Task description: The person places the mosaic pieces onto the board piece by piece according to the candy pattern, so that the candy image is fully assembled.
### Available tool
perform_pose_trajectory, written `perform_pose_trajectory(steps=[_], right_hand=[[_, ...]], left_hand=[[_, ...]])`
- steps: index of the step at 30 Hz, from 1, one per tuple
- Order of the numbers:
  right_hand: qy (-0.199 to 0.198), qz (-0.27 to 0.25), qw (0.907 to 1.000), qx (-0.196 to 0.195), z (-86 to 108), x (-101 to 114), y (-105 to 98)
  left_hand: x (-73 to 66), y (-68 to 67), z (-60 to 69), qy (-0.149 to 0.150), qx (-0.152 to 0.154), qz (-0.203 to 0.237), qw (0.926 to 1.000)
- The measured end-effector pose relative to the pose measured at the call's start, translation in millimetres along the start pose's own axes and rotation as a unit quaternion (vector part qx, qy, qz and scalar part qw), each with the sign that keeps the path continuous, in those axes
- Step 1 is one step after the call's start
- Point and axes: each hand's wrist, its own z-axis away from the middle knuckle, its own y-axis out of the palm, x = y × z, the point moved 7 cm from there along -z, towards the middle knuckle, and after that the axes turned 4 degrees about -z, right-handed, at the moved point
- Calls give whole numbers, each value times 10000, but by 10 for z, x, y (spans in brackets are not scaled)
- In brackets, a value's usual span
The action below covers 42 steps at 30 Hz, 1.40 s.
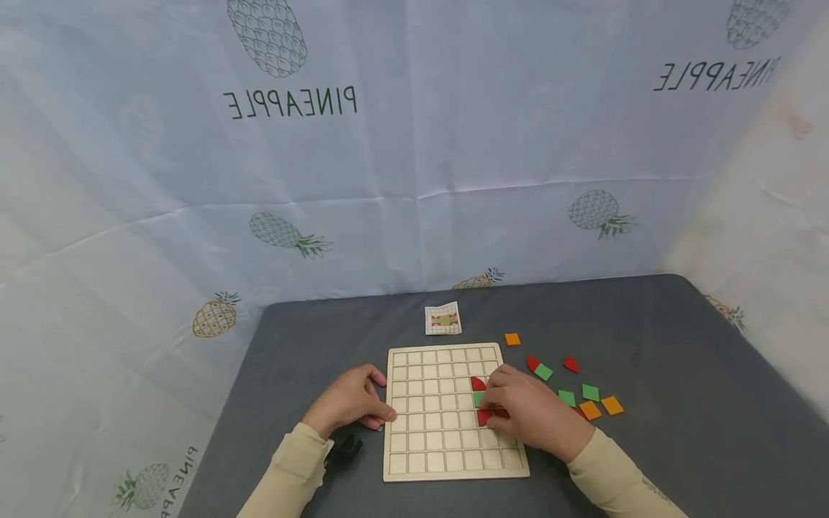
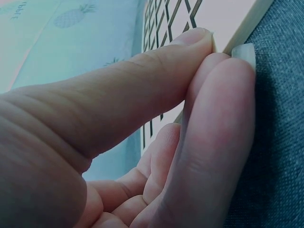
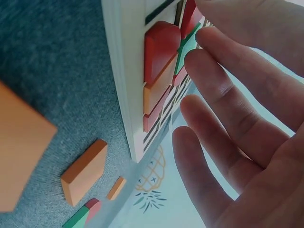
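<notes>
My left hand (image 1: 350, 399) grips the left edge of the pale wooden grid board (image 1: 427, 462); in the left wrist view the thumb lies on its rim and the index finger against its side. Over the right part of the board, my right hand (image 1: 534, 410) has its thumb by a red piece (image 1: 483, 417); the right wrist view shows the thumb tip at a red piece (image 3: 190, 15) and the other fingers loosely extended. Further up the board are a green piece (image 1: 478, 399) and a red quarter-round piece (image 1: 477, 384). An orange piece (image 3: 161, 85) sits between red ones, mostly hidden in the head view.
Right of the board, several loose pieces lie on the dark grey table (image 1: 311, 338), among them orange (image 1: 612, 406), green (image 1: 590, 392) and red (image 1: 571, 365). Behind the board is a small pattern card (image 1: 443, 319). A black object (image 1: 345, 450) lies near my left wrist.
</notes>
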Motion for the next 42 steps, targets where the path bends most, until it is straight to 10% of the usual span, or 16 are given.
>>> perform_pose_trajectory(steps=[27,42], right_hand=[[2,-106,9999,-93,-2,-31,-98],[1681,44,9858,-3,637,-1007,-559]], left_hand=[[-13,-6,14,52,42,-5,10000],[-5,-2,6,60,102,90,9999]])
